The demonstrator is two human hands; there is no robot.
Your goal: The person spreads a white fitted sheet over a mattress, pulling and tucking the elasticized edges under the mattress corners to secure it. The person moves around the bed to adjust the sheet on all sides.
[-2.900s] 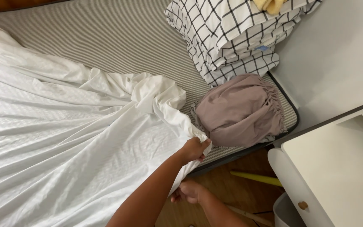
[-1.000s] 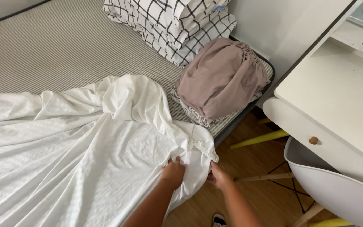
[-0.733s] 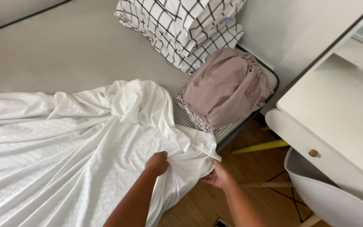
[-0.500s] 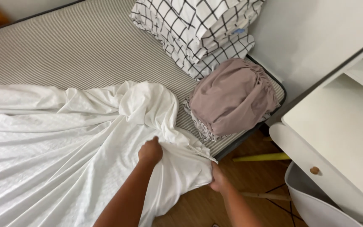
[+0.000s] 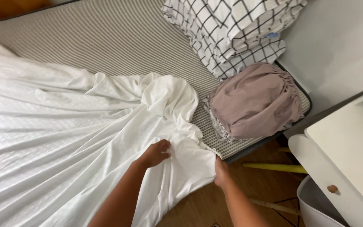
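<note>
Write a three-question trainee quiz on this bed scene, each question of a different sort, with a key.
1. True or false: the left hand lies on top of the white sheet.
2. Which hand grips the sheet's edge at the mattress side: A left, B right?
3. Fill in: the mauve bundle lies below the ____ pillows in the picture.

Key: 1 true; 2 B; 3 checked.

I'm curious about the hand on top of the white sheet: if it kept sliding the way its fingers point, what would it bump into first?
Probably the bunched-up hump of the white sheet just ahead of the left hand; depth is hard to judge.
</note>
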